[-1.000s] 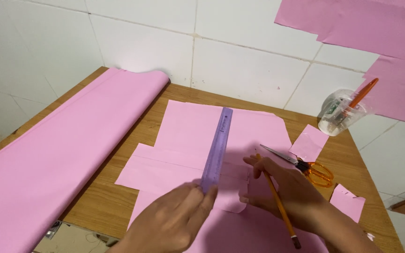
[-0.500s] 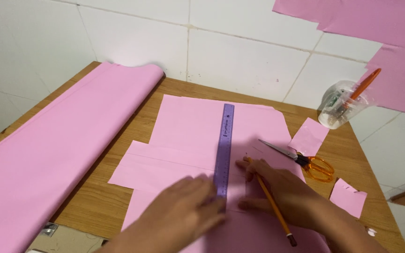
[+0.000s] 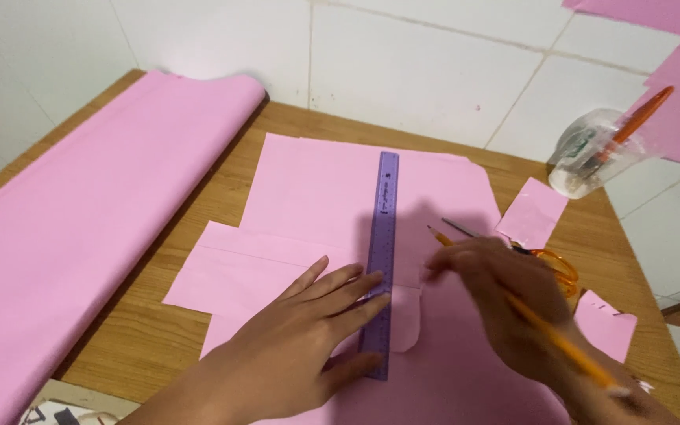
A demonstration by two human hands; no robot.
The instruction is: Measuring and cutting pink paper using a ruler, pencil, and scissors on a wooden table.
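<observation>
Left hand (image 3: pixel 301 346) spread flat, fingers pressing purple ruler (image 3: pixel 382 252) onto pink paper (image 3: pixel 316 197) mid-table (image 3: pixel 159 338), right hand (image 3: pixel 505 299) grip pinching orange pencil (image 3: pixel 545 330), tip beside ruler's right edge, scissors (image 3: pixel 552 264) just right, pink roll (image 3: pixel 80 212) left

Bare wood beyond the sheets (image 3: pixel 332 189) — scissors (image 3: pixel 548 264) and cup (image 3: pixel 592 153) crowd right.

Wooden table (image 3: pixel 159 338) pushed into a corner, big white wall tiles (image 3: pixel 434 71) with grey grout behind it, soft even light all over.
</observation>
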